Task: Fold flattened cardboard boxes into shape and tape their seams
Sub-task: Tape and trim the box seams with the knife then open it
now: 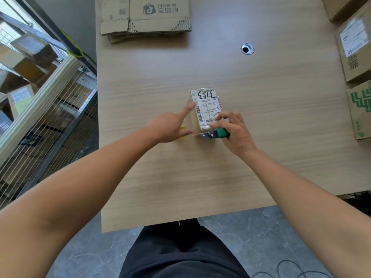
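A small cardboard box [204,106] with a white shipping label on top stands at the middle of the wooden table [281,137]. My left hand [170,126] rests against the box's left side, index finger stretched along its upper edge, thumb at the bottom corner. My right hand [233,130] is at the box's near right corner and holds a green tape dispenser [218,134], whose metal blade end touches the box's lower front edge. Something yellow [183,128] peeks out under my left hand; I cannot tell what it is.
Flattened cardboard boxes [146,16] lie stacked at the table's far edge. A round cable hole [247,48] sits at the far right. Assembled boxes [357,67] line the right edge. A wire cage cart [40,109] full of boxes stands left of the table.
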`<control>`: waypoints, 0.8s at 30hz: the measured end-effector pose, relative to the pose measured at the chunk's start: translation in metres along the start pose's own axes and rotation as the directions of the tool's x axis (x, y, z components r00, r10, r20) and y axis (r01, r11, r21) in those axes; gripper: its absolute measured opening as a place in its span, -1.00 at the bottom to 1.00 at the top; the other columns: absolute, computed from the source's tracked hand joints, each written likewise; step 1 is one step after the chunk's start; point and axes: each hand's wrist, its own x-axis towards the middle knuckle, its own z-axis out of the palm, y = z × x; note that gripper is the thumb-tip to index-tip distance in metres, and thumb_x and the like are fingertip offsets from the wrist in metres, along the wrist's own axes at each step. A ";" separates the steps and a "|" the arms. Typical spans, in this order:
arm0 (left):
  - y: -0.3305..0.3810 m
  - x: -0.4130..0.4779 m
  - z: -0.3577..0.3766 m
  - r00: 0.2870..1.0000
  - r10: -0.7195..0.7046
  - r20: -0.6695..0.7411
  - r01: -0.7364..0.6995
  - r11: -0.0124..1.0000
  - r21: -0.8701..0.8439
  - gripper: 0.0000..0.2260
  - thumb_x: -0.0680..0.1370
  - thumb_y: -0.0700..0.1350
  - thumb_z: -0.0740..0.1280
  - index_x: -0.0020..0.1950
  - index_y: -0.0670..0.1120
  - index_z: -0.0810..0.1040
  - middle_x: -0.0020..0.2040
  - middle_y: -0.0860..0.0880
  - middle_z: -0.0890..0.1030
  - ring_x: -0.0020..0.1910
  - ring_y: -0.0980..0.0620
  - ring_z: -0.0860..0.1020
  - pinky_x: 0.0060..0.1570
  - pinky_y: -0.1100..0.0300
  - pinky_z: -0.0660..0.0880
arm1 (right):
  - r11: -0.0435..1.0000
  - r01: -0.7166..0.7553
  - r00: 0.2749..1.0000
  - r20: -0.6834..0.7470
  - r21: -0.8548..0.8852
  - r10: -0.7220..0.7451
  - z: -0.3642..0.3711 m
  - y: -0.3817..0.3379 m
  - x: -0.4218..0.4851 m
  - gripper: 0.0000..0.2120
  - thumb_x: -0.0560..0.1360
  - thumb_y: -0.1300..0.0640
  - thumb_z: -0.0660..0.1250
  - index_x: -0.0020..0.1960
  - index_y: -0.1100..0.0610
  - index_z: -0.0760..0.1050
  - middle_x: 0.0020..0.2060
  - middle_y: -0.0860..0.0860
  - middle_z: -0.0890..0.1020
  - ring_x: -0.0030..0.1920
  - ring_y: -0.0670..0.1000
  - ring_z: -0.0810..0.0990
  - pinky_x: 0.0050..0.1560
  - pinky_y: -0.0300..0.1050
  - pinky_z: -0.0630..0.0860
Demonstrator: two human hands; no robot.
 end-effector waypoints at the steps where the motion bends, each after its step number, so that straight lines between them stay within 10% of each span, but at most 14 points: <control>1: 0.000 0.002 0.000 1.000 0.021 0.022 -0.022 0.999 0.024 -0.31 0.61 0.23 0.25 0.58 0.36 -0.13 -0.24 0.01 0.50 -0.19 -0.09 0.51 -0.09 0.04 0.47 | 1.000 -0.007 1.000 0.006 -0.001 0.007 0.000 0.000 0.000 -0.65 0.37 0.48 0.48 0.08 0.18 0.71 0.11 0.15 0.61 0.07 0.28 0.50 0.11 0.02 0.49; 9: 0.003 0.002 -0.004 0.997 0.061 -0.038 -0.059 0.997 0.055 -0.49 0.62 0.24 0.22 0.54 0.39 0.13 0.11 -0.01 0.67 0.05 -0.12 0.60 0.04 0.08 0.47 | 0.997 -0.083 0.996 0.042 0.002 0.083 -0.006 0.001 0.002 -0.64 0.40 0.42 0.50 0.13 0.10 0.70 0.15 0.06 0.59 0.11 0.17 0.46 0.17 0.02 0.46; 17: 0.011 -0.011 -0.003 0.996 -0.072 0.060 0.083 0.972 -0.220 -0.85 0.61 0.18 0.28 0.04 0.15 0.55 -0.14 0.13 0.69 -0.56 0.13 0.56 -0.34 0.24 0.47 | 0.994 -0.093 0.991 0.095 -0.057 0.098 -0.012 -0.004 0.007 -0.74 0.44 0.36 0.50 0.08 0.14 0.69 0.12 0.02 0.59 0.09 0.21 0.48 0.14 0.16 0.47; 24: 0.011 -0.007 -0.006 0.998 -0.061 0.015 0.062 0.995 -0.083 -0.80 0.63 0.18 0.25 0.12 0.13 0.56 0.07 0.00 0.63 -0.30 0.09 0.51 -0.13 0.14 0.45 | 0.993 -0.105 0.987 0.116 -0.050 0.110 -0.013 -0.005 0.008 -0.76 0.45 0.32 0.51 0.10 0.14 0.68 0.15 0.03 0.59 0.13 0.22 0.48 0.15 0.20 0.46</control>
